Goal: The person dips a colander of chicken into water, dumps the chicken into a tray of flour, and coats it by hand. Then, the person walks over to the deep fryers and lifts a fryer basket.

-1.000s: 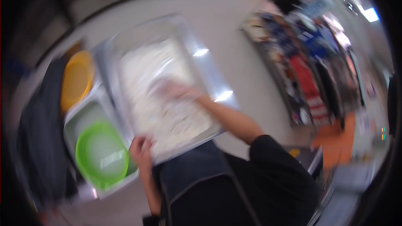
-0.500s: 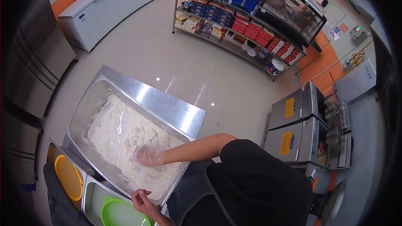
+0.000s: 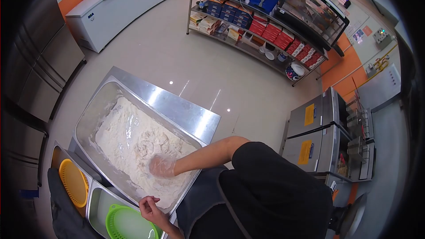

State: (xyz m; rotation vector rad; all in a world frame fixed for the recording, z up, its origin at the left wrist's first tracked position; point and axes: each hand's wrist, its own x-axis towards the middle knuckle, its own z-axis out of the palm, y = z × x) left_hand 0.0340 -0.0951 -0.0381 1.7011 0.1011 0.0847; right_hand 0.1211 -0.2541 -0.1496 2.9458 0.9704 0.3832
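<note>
My right hand (image 3: 162, 166), in a clear plastic glove, is down in the white flour (image 3: 128, 128) that fills much of a deep metal tub (image 3: 88, 144). Its fingers are sunk in the flour and hidden. Lumpy, coated pieces (image 3: 152, 144) lie just above that hand and are too covered to name. My bare left hand (image 3: 150, 208) hovers by the tub's near corner, fingers curled in with nothing visible in them. Below it, a green plastic basket (image 3: 114, 223) sits in a metal pan (image 3: 95, 203) of cloudy liquid.
A yellow basket (image 3: 73, 181) stands in another pan at the left, beside dark cloth (image 3: 62, 212). The tub rests on a steel table (image 3: 186, 115). Beyond are a white chest freezer (image 3: 119, 11), a shelf rack (image 3: 248, 40) with boxes, and fryers (image 3: 310, 137) at the right.
My right hand has shifted slightly in the flour, and the lumpy patch above it looks more raised. My left hand stays by the tub corner. The whole view has drifted a little.
</note>
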